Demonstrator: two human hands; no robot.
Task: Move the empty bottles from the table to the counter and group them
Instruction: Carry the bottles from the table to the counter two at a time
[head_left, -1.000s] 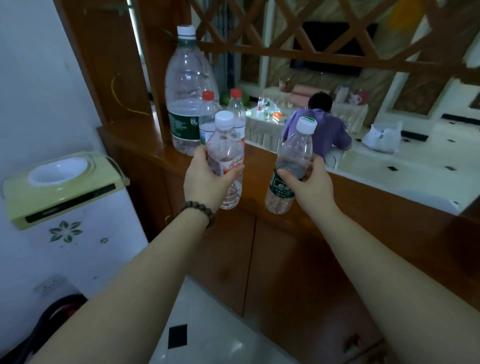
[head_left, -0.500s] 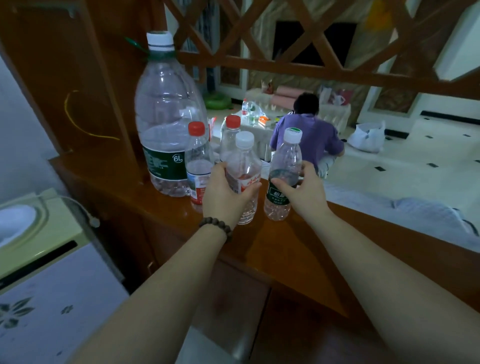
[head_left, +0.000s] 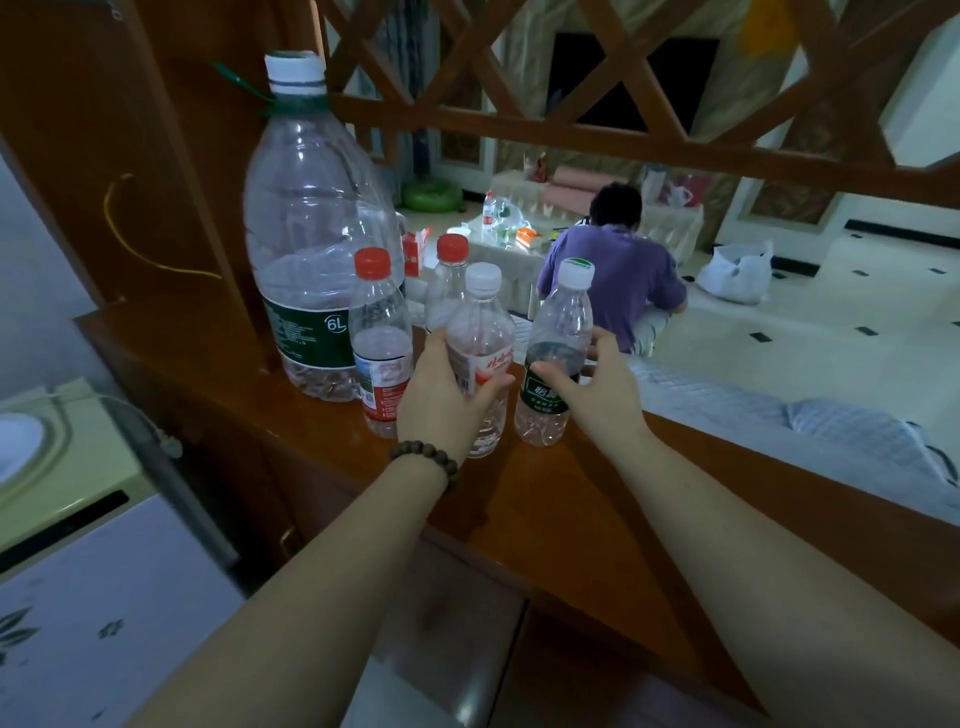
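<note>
On the wooden counter (head_left: 561, 509) stand a large 6L bottle (head_left: 311, 234) and two small red-capped bottles, one in front (head_left: 376, 332) and one behind (head_left: 447, 280). My left hand (head_left: 441, 400) grips a white-capped bottle with a red and white label (head_left: 480, 332), its base on the counter. Right of it a white-capped bottle with a dark green label (head_left: 558, 338) stands on the counter. My right hand (head_left: 597, 384) is around that bottle's label, fingers spread and loosening, thumb touching the label.
A wooden lattice screen (head_left: 571, 119) rises above the counter's back. A pale green dispenser (head_left: 62, 457) stands at the lower left. Beyond the counter a person in a purple shirt (head_left: 618, 275) sits at a low table (head_left: 504, 244) with more bottles.
Both hands carried their bottles forward and set them down on the counter beside the red-capped ones. My right hand's fingers have loosened around the green-label bottle.
</note>
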